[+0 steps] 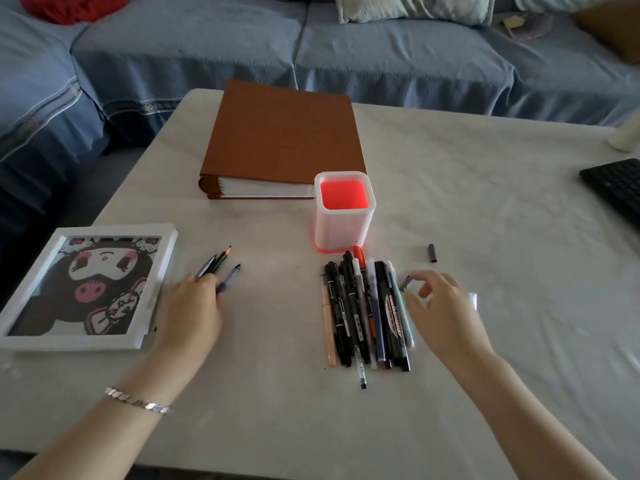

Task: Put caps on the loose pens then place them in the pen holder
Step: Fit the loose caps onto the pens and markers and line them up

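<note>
Pen holder well inside table edges

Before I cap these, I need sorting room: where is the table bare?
Bare: the near edge of the table, below the pens; the strip between left hand and pens; the stretch between holder and keyboard. Crowded: round the right hand, pinching a small cap, with a loose cap just beyond.

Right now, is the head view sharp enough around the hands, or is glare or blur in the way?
Head view: light is soft and even, no glare on the table; the right hand is motion-blurred, so its hold on the small dark cap is unclear; the left hand and its pens are slightly soft; the pen holder glows red inside; wide-angle bowing at the edges.
</note>
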